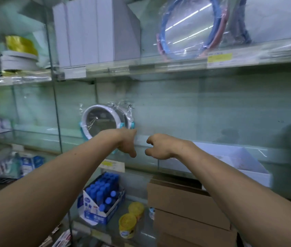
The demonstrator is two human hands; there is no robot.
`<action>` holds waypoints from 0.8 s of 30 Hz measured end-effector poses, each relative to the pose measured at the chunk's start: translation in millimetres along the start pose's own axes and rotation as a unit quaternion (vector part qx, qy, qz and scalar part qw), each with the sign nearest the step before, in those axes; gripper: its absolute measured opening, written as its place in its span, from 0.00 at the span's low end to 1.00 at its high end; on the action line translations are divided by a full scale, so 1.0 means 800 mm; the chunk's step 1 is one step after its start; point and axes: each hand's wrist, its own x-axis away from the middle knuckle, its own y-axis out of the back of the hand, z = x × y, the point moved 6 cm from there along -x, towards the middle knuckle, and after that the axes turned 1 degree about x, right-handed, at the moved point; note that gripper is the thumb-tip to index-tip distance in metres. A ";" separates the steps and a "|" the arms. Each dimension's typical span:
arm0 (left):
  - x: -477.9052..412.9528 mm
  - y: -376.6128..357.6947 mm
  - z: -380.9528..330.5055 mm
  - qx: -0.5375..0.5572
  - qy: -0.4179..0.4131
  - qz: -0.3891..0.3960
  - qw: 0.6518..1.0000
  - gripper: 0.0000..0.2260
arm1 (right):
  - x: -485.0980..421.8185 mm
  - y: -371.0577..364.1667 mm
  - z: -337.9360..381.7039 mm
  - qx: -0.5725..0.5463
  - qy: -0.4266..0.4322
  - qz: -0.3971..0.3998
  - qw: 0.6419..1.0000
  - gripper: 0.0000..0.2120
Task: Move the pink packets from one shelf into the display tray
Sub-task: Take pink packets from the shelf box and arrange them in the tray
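**shelfwatcher:** OK, where are the pink packets? I can't spot anything pink on any shelf in view.

**binliner_22:** Same here. Both arms are stretched toward the glass shelf (141, 167). The left hand (127, 143) is right in front of the wrapped round mirror (102, 123), and the right hand (159, 146) is just beside it. The fingers on both are curled down and away from the camera. Nothing shows in them, but honestly I can't tell whether they're pinching something or are just closed.

**shelfwatcher:** And the tray?

**binliner_22:** My guess is the white tray (248, 168) further right on that same shelf, though it's blurry.

**shelfwatcher:** So what goes wrong from here?

**binliner_22:** The mirror, mostly. It's standing on edge in loose plastic, so if the left wrist swings out and clips it, it could roll or tip off the glass onto the box of blue-capped bottles (102, 196) below. The whole view is also smeared, which suggests the head is moving — reaching while not looking is how you grab the wrong stock or knock knuckles on the shelf edge.
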 end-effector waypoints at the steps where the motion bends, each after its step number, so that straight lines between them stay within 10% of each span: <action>1: 0.002 -0.001 0.015 -0.001 0.008 -0.002 1.000 0.41 | -0.005 -0.001 0.015 0.001 0.012 -0.003 1.000 0.22; 24: 0.034 -0.032 0.396 -0.019 0.081 0.011 0.996 0.40 | -0.175 -0.062 0.368 -0.009 0.057 -0.006 0.998 0.21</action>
